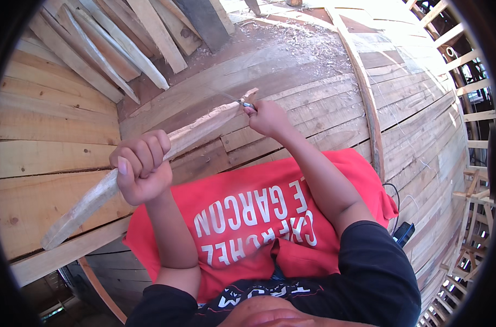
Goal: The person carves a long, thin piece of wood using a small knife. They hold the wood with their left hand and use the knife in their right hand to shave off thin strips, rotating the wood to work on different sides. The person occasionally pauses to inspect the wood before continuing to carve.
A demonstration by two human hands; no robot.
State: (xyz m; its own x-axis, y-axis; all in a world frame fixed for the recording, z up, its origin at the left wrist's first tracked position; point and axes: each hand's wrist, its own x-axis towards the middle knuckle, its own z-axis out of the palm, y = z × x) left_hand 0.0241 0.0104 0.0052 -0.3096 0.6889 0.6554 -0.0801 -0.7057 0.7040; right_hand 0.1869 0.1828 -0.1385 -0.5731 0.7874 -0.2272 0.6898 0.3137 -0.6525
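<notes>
My left hand (143,168) is wrapped round a long, slightly curved piece of wood (204,123), held slantwise in front of me. Its pale lower end sticks out to the left of my fist, and its far part looks freshly cut and rough. Near that far tip, my right hand (270,117) is closed on a knife (246,104) with a metal collar. The thin blade points left across the wood, seen almost edge-on, so its shape is hard to make out. A red cloth with white lettering (248,191) covers my lap beneath both forearms.
Several rough planks (95,49) lean together at the upper left, beside a wall of boards (46,125). Wood shavings (291,49) litter the plank floor (406,109). A long batten (362,82) crosses the floor on the right. A small dark device (404,234) with a cable lies by my right side.
</notes>
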